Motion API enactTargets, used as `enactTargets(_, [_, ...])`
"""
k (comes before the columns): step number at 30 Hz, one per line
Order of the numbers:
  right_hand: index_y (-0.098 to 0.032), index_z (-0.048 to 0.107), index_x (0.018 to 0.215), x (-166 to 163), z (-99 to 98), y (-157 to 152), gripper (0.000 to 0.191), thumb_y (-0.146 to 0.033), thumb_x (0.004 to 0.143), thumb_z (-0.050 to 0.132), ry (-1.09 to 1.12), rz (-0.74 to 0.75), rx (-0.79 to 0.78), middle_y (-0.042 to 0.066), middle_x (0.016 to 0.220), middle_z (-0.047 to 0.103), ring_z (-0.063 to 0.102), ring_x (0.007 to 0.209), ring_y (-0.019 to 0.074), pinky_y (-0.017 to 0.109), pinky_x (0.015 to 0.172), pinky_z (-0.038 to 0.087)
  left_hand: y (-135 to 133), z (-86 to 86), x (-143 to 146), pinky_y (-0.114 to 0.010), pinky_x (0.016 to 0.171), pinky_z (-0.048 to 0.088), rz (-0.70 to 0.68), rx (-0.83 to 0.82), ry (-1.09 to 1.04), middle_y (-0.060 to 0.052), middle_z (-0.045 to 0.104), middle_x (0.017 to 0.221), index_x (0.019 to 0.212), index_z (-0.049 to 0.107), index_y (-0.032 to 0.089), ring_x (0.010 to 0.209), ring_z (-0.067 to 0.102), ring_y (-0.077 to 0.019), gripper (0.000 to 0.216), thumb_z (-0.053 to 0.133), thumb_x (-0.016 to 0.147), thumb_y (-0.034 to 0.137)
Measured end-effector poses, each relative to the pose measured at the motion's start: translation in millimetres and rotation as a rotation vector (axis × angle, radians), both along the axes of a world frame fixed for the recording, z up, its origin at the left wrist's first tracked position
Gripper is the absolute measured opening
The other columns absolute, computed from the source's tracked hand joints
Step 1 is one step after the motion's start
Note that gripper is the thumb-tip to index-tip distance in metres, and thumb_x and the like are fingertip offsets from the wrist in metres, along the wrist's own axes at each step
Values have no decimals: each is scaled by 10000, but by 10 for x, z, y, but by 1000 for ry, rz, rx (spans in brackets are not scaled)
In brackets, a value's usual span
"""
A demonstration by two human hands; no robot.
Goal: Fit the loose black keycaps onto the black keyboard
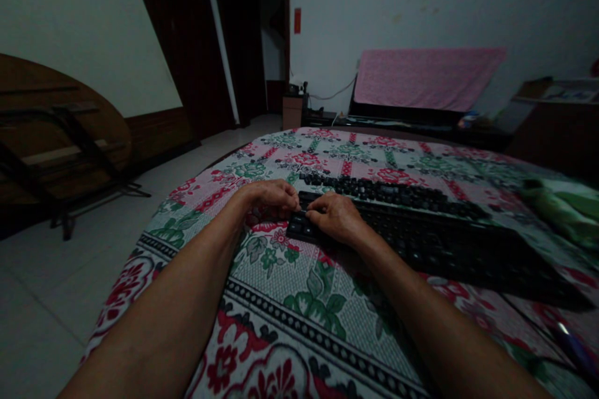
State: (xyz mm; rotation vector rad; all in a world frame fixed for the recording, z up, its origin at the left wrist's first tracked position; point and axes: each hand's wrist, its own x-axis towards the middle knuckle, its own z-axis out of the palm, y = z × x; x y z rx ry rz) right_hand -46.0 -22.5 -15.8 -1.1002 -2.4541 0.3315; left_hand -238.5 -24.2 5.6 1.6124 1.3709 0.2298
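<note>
A black keyboard (pixel 449 243) lies on the flowered tablecloth, running from the middle toward the right. Over its left end, my left hand (pixel 277 194) has its fingers curled and pinched together. My right hand (pixel 337 217) rests on the keyboard's left part, thumb and forefinger closed and pointing at the left fingertips. A thin pale glint shows between the two pinches; it is too small to name. Some keys (pixel 299 226) sit along the keyboard's near left edge, while much of its upper part looks bare of keycaps. Loose black keycaps (pixel 393 191) lie in a long band just behind it.
The flowered tablecloth (pixel 276 274) covers a round-edged table. A green and white cloth or bag (pixel 561 209) lies at the right, with a dark cable (pixel 528 318) nearer. A folded wooden table (pixel 60 112) leans at the left. Behind, a pink towel (pixel 425 78) drapes a dark panel.
</note>
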Motion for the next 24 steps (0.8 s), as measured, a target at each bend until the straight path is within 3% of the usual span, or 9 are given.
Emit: enactTargets(24, [-250, 678, 807, -51, -14, 2, 217, -323, 720, 493, -33, -10, 4, 20, 844, 612, 529, 763, 138, 233, 658, 381, -7, 39, 41, -208, 496, 404, 8, -35, 28, 16, 554, 551, 762, 552, 160, 508, 520, -94, 168, 521, 621, 245])
